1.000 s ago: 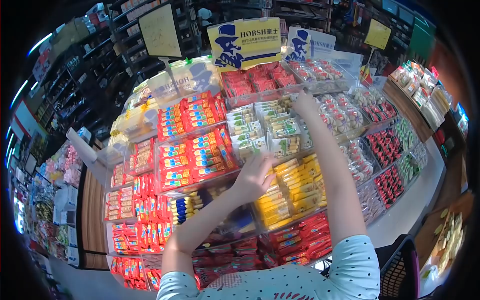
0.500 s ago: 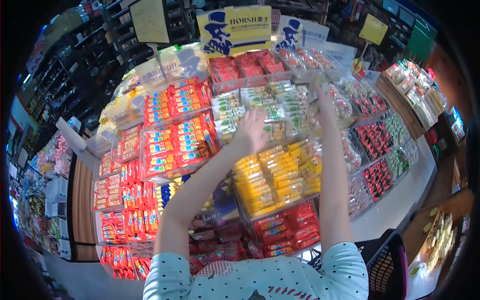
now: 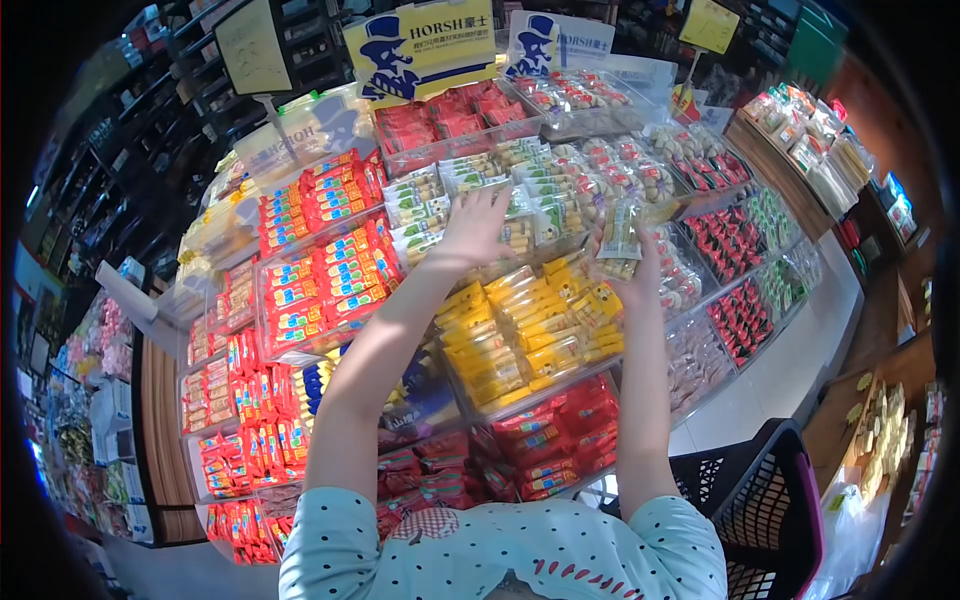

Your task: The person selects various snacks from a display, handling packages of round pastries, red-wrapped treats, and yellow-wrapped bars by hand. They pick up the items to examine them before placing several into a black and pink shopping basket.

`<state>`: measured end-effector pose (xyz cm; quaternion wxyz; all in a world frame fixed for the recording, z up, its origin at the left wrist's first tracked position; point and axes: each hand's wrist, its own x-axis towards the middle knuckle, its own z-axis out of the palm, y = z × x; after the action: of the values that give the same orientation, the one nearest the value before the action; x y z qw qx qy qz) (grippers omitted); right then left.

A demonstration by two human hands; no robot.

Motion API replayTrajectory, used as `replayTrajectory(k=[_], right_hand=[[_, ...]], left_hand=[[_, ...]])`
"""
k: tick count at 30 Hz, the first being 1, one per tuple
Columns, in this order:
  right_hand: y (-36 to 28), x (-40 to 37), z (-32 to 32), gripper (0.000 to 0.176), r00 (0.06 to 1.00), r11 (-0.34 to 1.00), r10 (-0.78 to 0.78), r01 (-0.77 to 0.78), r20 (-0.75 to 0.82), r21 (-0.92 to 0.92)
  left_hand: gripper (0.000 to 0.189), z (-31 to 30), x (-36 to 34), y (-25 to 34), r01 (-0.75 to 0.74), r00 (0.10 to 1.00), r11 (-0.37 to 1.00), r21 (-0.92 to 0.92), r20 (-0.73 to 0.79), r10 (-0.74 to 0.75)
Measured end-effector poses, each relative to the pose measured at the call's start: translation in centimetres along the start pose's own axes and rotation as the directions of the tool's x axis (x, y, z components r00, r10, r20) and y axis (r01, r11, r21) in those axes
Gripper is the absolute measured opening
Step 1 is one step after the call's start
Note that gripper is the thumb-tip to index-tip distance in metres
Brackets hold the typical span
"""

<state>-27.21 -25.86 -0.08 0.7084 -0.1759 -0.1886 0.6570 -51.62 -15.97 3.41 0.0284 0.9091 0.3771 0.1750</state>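
My right hand is closed around a small clear snack packet with green print. It holds the packet upright above the front edge of the middle bins. My left hand rests with fingers spread on the white-and-green snack packets, which lie in rows in a clear bin. Whether anything lies under its palm is hidden. Directly in front of these bins are yellow snack packets. Clear packets with red-and-white contents fill the section behind my right hand.
Red snack packets fill bins on the left, and dark red ones sit at right. A yellow HORSH sign stands at the back. Close to my right side is a black basket with a purple rim. Wooden shelving borders the right.
My right hand has come down and nearer from the back bins, and the packet in it now shows clearly. My left hand stays over the white-and-green packets. The view has shifted slightly.
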Motion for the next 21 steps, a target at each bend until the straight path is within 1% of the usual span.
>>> replayTrajectory(k=[1,2,3,4,5,6,8,9,11,13,14,15,17,21], right_hand=[[0.3,-0.1,0.1,0.045,1.000,1.000,-0.003,0.003,-0.003,0.000],[0.5,-0.2,0.1,0.042,0.999,1.000,-0.015,0.014,-0.041,-0.028],[0.7,-0.3,0.1,0.039,0.997,0.998,-0.027,0.023,-0.079,-0.057],[1.0,-0.3,0.0,0.039,0.996,0.998,-0.027,0.022,-0.080,-0.058],[1.4,-0.2,-0.1,0.040,0.994,0.993,-0.044,0.034,-0.098,-0.109],[1.7,0.0,-0.3,0.040,0.992,0.986,-0.063,0.044,-0.113,-0.160],[2.4,0.5,-0.6,0.040,0.993,0.992,-0.029,0.015,-0.114,-0.129],[2.7,0.7,-0.8,0.040,0.993,0.995,0.003,-0.014,-0.117,-0.095],[3.3,0.8,-1.1,0.039,0.993,0.995,0.016,-0.028,-0.120,-0.098],[3.8,1.1,-1.0,0.038,0.993,0.994,0.024,-0.036,-0.111,-0.102],[4.1,1.1,-0.9,0.038,0.990,0.992,0.028,-0.045,-0.140,-0.117],[4.3,1.2,-0.8,0.038,0.985,0.990,0.032,-0.055,-0.169,-0.133],[4.6,1.4,-0.7,0.038,0.987,0.984,0.036,-0.063,-0.154,-0.170],[5.2,1.9,-0.4,0.037,0.986,0.981,0.040,-0.069,-0.161,-0.180]], left_hand=[[0.085,0.3,-0.1,0.1,0.001,0.999,1.000,0.012,-0.046,0.000],[0.085,0.6,-0.3,0.1,0.003,0.996,1.000,0.025,-0.093,-0.001],[0.085,0.5,-0.4,0.5,0.001,0.996,1.000,0.023,-0.091,0.001],[0.085,0.5,-0.6,0.8,0.006,0.994,0.999,0.051,-0.105,0.000],[0.084,0.4,-0.7,1.2,0.012,0.993,0.997,0.080,-0.119,-0.002],[0.084,0.3,-0.9,1.5,0.014,0.993,0.997,0.079,-0.121,-0.004],[0.079,0.1,-1.1,2.2,0.040,0.999,0.991,0.125,-0.036,-0.036],[0.079,0.4,-1.2,2.1,0.045,0.998,0.991,0.125,-0.039,-0.040],[0.074,1.0,-1.3,1.9,0.028,0.999,0.987,0.159,-0.034,-0.023],[0.072,1.0,-1.6,2.0,0.029,0.999,0.984,0.174,-0.028,-0.024],[0.071,0.9,-1.7,2.0,0.025,1.000,0.982,0.187,-0.017,-0.023],[0.071,1.0,-1.8,1.9,0.031,0.999,0.980,0.195,-0.028,-0.026],[0.072,1.2,-2.0,1.7,0.015,0.993,0.980,0.199,-0.119,0.009],[0.075,1.1,-2.1,1.7,0.008,0.997,0.978,0.210,-0.077,0.008]])
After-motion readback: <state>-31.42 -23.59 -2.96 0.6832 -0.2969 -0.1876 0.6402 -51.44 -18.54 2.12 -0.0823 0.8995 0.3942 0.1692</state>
